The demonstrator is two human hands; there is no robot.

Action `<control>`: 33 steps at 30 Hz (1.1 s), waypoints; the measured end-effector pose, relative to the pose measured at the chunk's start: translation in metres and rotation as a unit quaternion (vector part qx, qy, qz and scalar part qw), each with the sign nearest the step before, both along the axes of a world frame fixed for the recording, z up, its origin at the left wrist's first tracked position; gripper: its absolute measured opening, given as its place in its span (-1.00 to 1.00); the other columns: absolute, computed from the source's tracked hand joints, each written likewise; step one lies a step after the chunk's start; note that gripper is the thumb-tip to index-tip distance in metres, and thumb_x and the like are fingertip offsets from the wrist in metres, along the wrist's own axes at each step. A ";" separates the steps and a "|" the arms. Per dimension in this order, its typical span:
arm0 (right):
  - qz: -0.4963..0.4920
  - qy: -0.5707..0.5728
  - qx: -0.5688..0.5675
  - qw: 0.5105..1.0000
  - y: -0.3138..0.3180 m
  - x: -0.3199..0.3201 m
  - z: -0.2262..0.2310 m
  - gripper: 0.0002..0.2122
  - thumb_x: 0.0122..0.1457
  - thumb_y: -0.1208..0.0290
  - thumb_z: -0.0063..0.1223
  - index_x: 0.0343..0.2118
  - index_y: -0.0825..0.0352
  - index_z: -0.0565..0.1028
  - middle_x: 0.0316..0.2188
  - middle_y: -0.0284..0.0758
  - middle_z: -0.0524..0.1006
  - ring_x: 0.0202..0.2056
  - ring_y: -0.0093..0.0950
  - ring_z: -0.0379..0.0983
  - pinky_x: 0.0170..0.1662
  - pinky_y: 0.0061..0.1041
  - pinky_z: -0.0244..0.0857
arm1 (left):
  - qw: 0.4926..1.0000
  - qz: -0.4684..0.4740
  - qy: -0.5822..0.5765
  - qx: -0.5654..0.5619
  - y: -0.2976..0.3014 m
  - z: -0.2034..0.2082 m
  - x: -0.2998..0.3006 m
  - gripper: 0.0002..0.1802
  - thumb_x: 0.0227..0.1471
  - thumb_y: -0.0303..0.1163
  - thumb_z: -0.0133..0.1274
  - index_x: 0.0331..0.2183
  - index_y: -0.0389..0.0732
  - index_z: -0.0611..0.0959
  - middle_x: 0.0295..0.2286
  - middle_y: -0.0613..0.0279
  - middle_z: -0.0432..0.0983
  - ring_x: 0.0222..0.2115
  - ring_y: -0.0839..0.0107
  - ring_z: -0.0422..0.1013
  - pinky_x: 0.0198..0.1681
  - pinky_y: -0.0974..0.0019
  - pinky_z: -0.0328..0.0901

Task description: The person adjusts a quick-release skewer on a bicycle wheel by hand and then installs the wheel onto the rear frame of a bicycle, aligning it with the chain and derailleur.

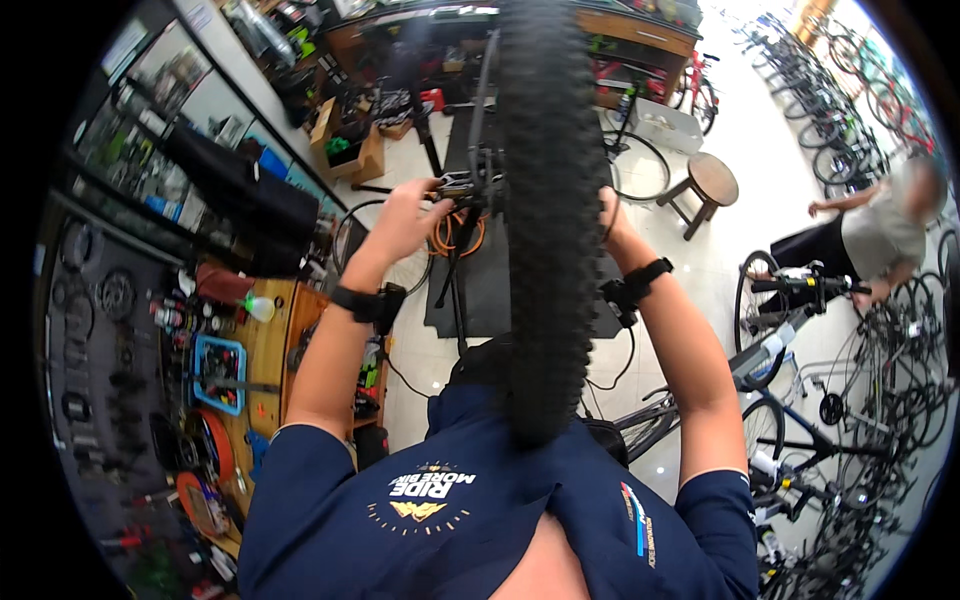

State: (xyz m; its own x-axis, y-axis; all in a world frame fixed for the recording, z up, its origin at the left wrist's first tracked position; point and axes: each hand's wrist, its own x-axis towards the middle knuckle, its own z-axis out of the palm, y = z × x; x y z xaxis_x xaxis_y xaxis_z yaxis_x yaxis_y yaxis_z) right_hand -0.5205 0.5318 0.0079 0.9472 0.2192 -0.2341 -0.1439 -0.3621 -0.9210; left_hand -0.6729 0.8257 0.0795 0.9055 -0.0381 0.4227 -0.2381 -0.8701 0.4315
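Observation:
A knobby black bicycle tyre (548,230) stands upright close in front of me and runs down to my chest. On its left side, my left hand (408,218) is closed, with fingertips at a dark and silver metal bike part (458,185). That part is too small to name surely. My right hand (615,218) is at the tyre's right side, and the tyre hides most of its fingers. What it touches there does not show. Below the metal part hangs an orange coil (458,234), beside a black stand leg (455,280).
A wooden workbench (262,350) at left carries a blue tray (220,372) of small parts. A wooden stool (712,180) stands at right. Beyond it, a person (880,235) is beside a bicycle (790,290). Many bikes line the right. An open cardboard box (370,152) lies far left.

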 end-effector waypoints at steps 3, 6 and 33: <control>0.002 0.024 0.043 0.999 0.002 -0.011 0.014 -0.16 0.12 -0.33 -0.14 -0.25 0.67 0.51 -0.36 -0.12 0.56 -0.27 -0.45 0.42 -0.12 -0.45 0.27 | 0.991 -0.005 0.006 0.130 -0.015 -0.016 -0.003 -0.69 0.07 -0.29 0.08 -0.21 -0.31 0.56 -0.27 -0.02 0.53 -0.13 0.02 0.40 -0.05 0.07 0.26; 0.051 -0.047 0.015 0.997 -0.003 -0.010 0.017 -0.40 0.21 -0.08 -0.06 -0.25 0.58 0.54 -0.35 -0.24 0.58 -0.34 -0.51 0.41 -0.21 -0.47 0.30 | 0.994 -0.002 0.077 0.073 -0.024 -0.025 0.013 -0.73 0.11 -0.33 0.04 -0.20 -0.31 0.54 -0.35 -0.02 0.53 -0.24 0.02 0.44 -0.15 0.09 0.30; 0.083 -0.042 0.186 0.978 -0.011 0.009 0.008 -0.64 0.23 0.22 0.00 -0.25 0.54 0.53 -0.38 -0.34 0.59 -0.34 -0.59 0.42 -0.22 -0.51 0.30 | 0.740 0.030 0.392 -0.546 -0.023 -0.021 0.056 -0.50 0.02 0.15 0.16 -0.53 -0.12 0.52 -0.73 0.42 0.21 -0.71 0.55 0.21 -0.59 0.41 0.24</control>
State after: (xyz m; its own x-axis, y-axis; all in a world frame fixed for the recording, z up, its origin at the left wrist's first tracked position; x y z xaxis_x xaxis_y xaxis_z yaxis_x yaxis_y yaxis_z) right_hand -0.5119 0.5208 0.0155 0.9035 0.4274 -0.0320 -0.0298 -0.0120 -0.9995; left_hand -0.6165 0.8022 0.0589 0.8749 -0.0110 -0.4842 0.4827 0.1006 0.8700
